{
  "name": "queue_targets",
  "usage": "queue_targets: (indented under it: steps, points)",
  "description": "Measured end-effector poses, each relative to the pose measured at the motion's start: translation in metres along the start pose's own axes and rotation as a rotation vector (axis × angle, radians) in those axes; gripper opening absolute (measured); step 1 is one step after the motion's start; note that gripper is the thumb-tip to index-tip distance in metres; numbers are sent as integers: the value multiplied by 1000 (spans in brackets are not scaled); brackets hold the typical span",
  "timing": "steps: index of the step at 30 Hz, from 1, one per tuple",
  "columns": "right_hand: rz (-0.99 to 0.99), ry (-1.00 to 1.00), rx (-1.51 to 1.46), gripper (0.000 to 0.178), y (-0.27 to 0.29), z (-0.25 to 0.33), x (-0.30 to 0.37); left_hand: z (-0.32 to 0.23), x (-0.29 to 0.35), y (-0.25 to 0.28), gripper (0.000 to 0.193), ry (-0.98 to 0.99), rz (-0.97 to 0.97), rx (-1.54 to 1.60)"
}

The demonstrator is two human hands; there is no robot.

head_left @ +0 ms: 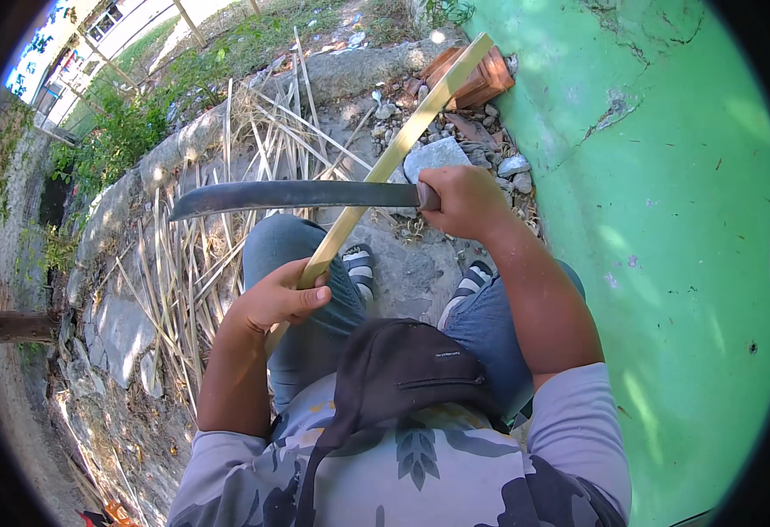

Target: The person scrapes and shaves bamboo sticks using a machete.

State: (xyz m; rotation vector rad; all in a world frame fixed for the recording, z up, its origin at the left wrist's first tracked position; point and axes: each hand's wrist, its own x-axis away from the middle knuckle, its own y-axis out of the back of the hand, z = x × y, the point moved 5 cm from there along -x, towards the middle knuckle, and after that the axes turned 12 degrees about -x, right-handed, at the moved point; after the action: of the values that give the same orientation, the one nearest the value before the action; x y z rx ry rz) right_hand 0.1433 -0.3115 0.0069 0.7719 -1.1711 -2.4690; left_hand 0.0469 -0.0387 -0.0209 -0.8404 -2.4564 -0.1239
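One machete overhangs rough ground beside a green wall

The long strip was pale yellow with a greenish tinge. The machete had a dark grey blade and a brown handle. Loose strips showed straw and faded tan. The wall was bright mint green, the jeans mid blue, the bag black. Dark patches and a grey leaf print marked the pale grey shirt; dark and light stripes crossed the sandals.
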Motion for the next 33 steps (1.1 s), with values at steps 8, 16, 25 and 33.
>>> queue_targets:
  steps: [8, 16, 25, 33]
  points:
    - [-1, -107, 55, 18, -3, -25, 6, 12, -39, -1, 39, 37, 191, 158]
    - [85, -5, 20, 17, -16, -8, 0, 13, -37, -3, 34, 14, 241, 174]
    - [31, -43, -42, 15, -28, -15, -5, 11, -42, -7, 34, 47, 151, 140]
    - [20, -63, -2, 13, -33, -24, -6, 11, -45, -3, 39, 65, 92, 76]
